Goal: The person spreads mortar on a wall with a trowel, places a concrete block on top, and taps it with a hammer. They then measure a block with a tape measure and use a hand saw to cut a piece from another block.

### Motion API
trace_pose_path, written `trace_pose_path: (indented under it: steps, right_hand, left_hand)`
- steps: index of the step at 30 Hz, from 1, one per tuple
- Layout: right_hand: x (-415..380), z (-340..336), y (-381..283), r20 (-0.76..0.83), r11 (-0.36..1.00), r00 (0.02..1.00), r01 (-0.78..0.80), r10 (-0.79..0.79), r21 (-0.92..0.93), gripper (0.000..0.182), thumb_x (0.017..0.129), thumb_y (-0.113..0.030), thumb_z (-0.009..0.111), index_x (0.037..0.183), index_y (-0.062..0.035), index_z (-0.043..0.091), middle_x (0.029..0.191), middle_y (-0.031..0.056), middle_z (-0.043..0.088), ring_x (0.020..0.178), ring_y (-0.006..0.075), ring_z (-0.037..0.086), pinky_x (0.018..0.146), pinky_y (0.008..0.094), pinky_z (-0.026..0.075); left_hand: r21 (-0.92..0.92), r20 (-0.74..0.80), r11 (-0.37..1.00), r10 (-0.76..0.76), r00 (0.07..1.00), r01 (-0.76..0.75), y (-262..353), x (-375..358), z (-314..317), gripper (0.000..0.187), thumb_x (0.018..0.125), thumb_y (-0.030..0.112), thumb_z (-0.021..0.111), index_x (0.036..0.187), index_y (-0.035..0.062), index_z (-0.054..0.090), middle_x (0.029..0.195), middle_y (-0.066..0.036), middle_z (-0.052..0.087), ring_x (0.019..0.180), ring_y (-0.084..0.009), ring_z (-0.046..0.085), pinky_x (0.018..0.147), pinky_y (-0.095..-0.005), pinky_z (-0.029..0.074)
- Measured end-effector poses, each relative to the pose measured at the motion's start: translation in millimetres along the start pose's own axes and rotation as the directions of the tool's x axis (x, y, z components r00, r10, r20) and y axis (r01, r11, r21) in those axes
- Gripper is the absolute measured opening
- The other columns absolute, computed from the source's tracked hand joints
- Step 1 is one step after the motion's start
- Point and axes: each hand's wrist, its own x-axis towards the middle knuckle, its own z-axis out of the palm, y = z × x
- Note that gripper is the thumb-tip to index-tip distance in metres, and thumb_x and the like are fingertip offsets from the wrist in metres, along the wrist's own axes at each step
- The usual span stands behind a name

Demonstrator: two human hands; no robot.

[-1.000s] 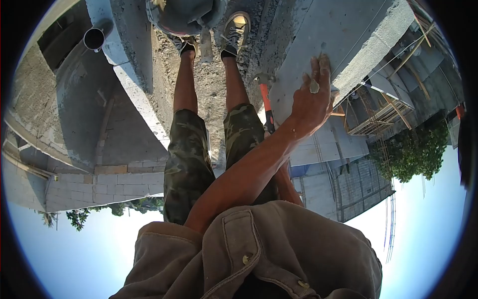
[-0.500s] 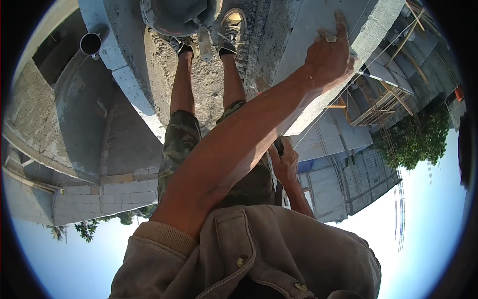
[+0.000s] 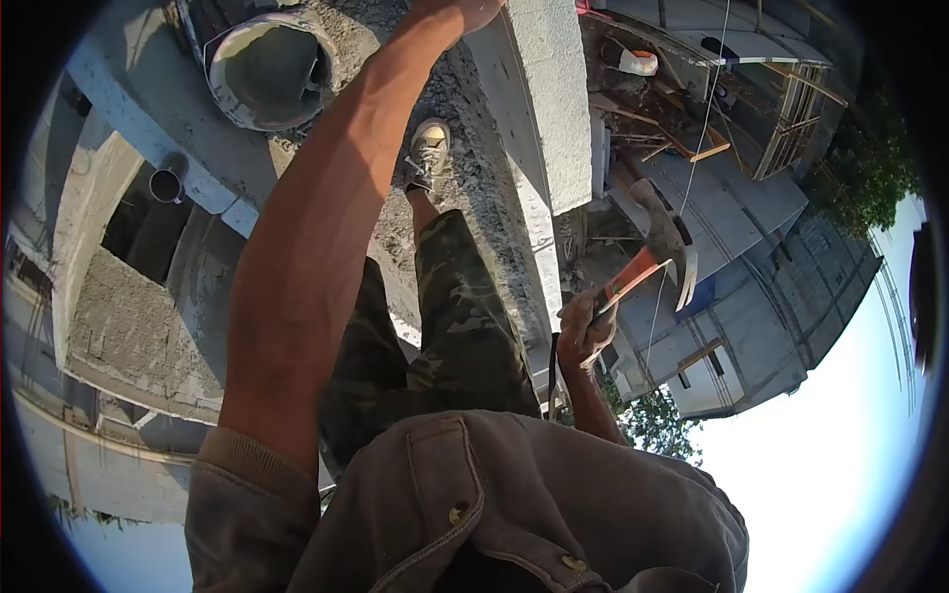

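My left hand (image 3: pixel 467 10) is at the top edge of the view, by the end of a grey concrete surface (image 3: pixel 491 74). Its fingers are cut off, so what it holds or touches cannot be made out. On the right, my right hand (image 3: pixel 588 328) is closed around the handle of a claw hammer (image 3: pixel 641 269). The hammer is raised, with its metal head up and to the right of the hand. A thin string (image 3: pixel 704 128) runs behind the hammer head. A pale block wall (image 3: pixel 559 109) stands between the two hands.
A round bucket (image 3: pixel 269 74) with grey contents sits at the upper left. A metal mug (image 3: pixel 167 184) rests on a pale ledge (image 3: pixel 129 128). One shoe (image 3: pixel 429 148) stands on rough, mortar-strewn ground. Wooden frames (image 3: pixel 791 124) and scrap lie beyond the wall.
My left hand has moved up and left, away from the string and wall edge. The hammer has come up into full view in my right hand. The whole view has shifted.
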Motion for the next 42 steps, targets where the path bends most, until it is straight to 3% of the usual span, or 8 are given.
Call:
trace_pose_path:
  steps: [7, 11, 13, 17, 23, 29, 31, 42]
  right_hand:
    - [42, -20, 117, 0.234, 0.907, 0.972, 0.117, -0.021, -0.404, 0.018, 0.089, -0.016, 0.063, 0.089, -0.0011, 0.052, 0.062, 0.0171, 0.057, 0.055, 0.0366, 0.060, 0.050, 0.0435, 0.045]
    - [30, -38, 120, 0.187, 0.977, 0.981, 0.095, -0.059, -0.191, 0.017, 0.089, -0.015, 0.063, 0.089, -0.0006, 0.054, 0.063, 0.0169, 0.058, 0.055, 0.0359, 0.060, 0.050, 0.0401, 0.046]
    - [31, -34, 116, 0.046, 0.985, 0.986, 0.163, -0.160, -0.052, 0.019, 0.089, -0.015, 0.062, 0.096, 0.0014, 0.055, 0.064, 0.0169, 0.059, 0.054, 0.0362, 0.060, 0.051, 0.0385, 0.047]
    - [49, -11, 172, 0.047, 0.849, 0.861, 0.507, -0.506, -0.146, 0.025, 0.086, -0.010, 0.063, 0.104, 0.0036, 0.052, 0.067, 0.0181, 0.060, 0.062, 0.0380, 0.062, 0.054, 0.0433, 0.047]
    - [63, -11, 169, 0.194, 0.956, 0.942, 0.289, -0.274, -0.057, 0.016, 0.086, -0.011, 0.064, 0.095, 0.0001, 0.057, 0.064, 0.0167, 0.059, 0.056, 0.0357, 0.060, 0.051, 0.0411, 0.047]
    - [87, 0, 142, 0.002, 0.794, 0.794, 0.608, -0.608, 0.012, 0.022, 0.088, -0.012, 0.057, 0.103, 0.0015, 0.052, 0.079, 0.0219, 0.058, 0.060, 0.0389, 0.059, 0.053, 0.0456, 0.046]
    - [99, 4, 149, 0.143, 0.837, 0.843, 0.534, -0.518, -0.121, 0.023, 0.088, -0.016, 0.059, 0.103, 0.0001, 0.053, 0.078, 0.0202, 0.061, 0.061, 0.0395, 0.060, 0.054, 0.0462, 0.046]
    - [91, -6, 166, 0.187, 0.800, 0.845, 0.535, -0.502, -0.271, 0.018, 0.086, -0.015, 0.062, 0.096, -0.0018, 0.055, 0.075, 0.0183, 0.062, 0.066, 0.0409, 0.061, 0.056, 0.0481, 0.047]
  left_hand:
    - [0.405, -0.074, 0.856, -0.320, 0.945, 0.322, 82, -14, 28, 0.053, 0.089, 0.023, 0.063, 0.136, 0.0131, 0.040, 0.109, -0.010, 0.064, 0.091, -0.0211, 0.064, 0.074, -0.0382, 0.054]
    - [0.458, -0.161, 0.838, -0.250, 0.955, 0.296, 83, -43, 44, 0.044, 0.089, 0.032, 0.059, 0.127, 0.0086, 0.053, 0.122, -0.010, 0.059, 0.101, -0.0254, 0.061, 0.083, -0.0435, 0.051]
    - [0.850, -0.029, 0.519, 0.224, 0.974, -0.094, 66, -46, 50, 0.039, 0.090, 0.032, 0.055, 0.116, 0.0032, 0.059, 0.109, -0.012, 0.065, 0.091, -0.0225, 0.064, 0.079, -0.0369, 0.051]
    - [0.545, -0.271, 0.796, -0.130, 0.954, 0.263, 51, -37, 31, 0.118, 0.070, 0.047, 0.080, 0.149, 0.0052, 0.004, 0.134, -0.025, 0.043, 0.110, -0.0377, 0.057, 0.089, -0.0482, 0.051]
    - [0.384, -0.366, 0.841, -0.239, 0.899, 0.380, 76, -53, 66, 0.123, 0.069, 0.049, 0.080, 0.149, 0.0038, -0.002, 0.148, -0.025, 0.021, 0.131, -0.0409, 0.035, 0.094, -0.0610, 0.046]
    - [0.464, -0.523, 0.768, -0.164, 0.836, 0.441, 89, -31, 57, 0.095, 0.070, 0.053, 0.079, 0.137, 0.0029, 0.034, 0.123, -0.020, 0.051, 0.110, -0.0289, 0.051, 0.076, -0.0384, 0.049]
    - [0.440, -0.448, 0.802, -0.194, 0.873, 0.403, 85, -31, 49, 0.115, 0.071, 0.053, 0.077, 0.150, 0.0079, 0.007, 0.146, -0.029, 0.024, 0.129, -0.0408, 0.039, 0.089, -0.0556, 0.051]
    - [0.345, -0.433, 0.852, -0.229, 0.872, 0.394, 91, -34, 59, 0.124, 0.066, 0.059, 0.078, 0.150, 0.0099, 0.002, 0.148, -0.030, 0.018, 0.132, -0.0445, 0.033, 0.091, -0.0636, 0.047]
